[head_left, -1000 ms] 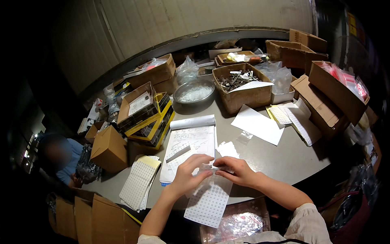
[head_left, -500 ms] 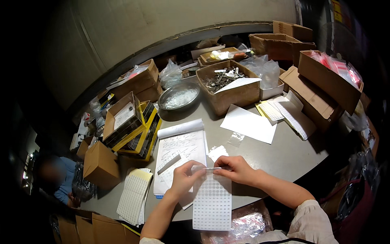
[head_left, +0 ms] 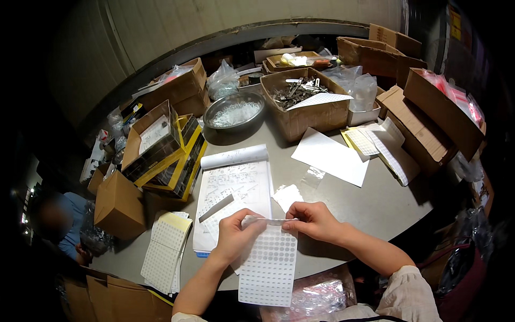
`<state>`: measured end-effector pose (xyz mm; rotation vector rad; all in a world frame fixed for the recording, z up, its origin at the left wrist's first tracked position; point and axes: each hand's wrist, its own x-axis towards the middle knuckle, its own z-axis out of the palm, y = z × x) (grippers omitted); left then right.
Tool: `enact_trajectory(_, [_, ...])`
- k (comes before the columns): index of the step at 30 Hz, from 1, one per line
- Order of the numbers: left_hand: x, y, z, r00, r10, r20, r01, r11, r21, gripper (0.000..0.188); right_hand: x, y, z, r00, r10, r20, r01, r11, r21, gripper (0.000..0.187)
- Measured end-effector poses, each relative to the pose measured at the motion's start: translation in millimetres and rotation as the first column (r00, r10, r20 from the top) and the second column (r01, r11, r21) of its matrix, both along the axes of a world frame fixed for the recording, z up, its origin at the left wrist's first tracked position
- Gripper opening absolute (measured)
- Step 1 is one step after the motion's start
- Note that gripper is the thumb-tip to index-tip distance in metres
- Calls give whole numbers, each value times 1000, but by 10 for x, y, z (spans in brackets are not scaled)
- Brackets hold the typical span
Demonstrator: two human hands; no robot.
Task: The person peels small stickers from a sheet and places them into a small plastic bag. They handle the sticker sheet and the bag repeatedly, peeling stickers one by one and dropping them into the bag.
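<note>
A white sheet of small round labels (head_left: 267, 268) hangs over the table's near edge. Its top edge is folded over or curled into a narrow strip. My left hand (head_left: 235, 235) pinches the top left corner between thumb and fingers, and my right hand (head_left: 312, 221) pinches the top right corner. Behind my left hand lies an open notepad (head_left: 236, 177) with handwriting, and on it a loose paper strip (head_left: 216, 207). White paper scraps (head_left: 288, 197) lie just beyond the sheet, beside a small clear plastic bag (head_left: 313, 177).
A stack of label sheets (head_left: 166, 244) lies at left. Behind stand a metal bowl (head_left: 214, 124) of small clear pieces and a carton (head_left: 300, 126) of metal parts. Black-and-yellow boxes (head_left: 179, 177) stand left, cartons (head_left: 418, 129) right. Another person's blue sleeve (head_left: 75, 214) shows far left.
The view has shifted slightly, so the table's things sit a little differently. Both hands keep their pinch on the sheet, whose lower end has swung left, and the right fingers sit slightly further from the left.
</note>
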<state>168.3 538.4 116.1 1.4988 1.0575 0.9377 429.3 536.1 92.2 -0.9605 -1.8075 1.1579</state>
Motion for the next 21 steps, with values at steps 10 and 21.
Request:
enact_trajectory(10, [-4,-26,25,978,26,-205,7,987,160,14,42,48,104,969,-58,239,-64,879,473,20])
enact_trajectory(21, [-2,-38,-20,951,37,-306,47,963,265,18,-30,-26,45,911,-133,391,-115,828,549,21])
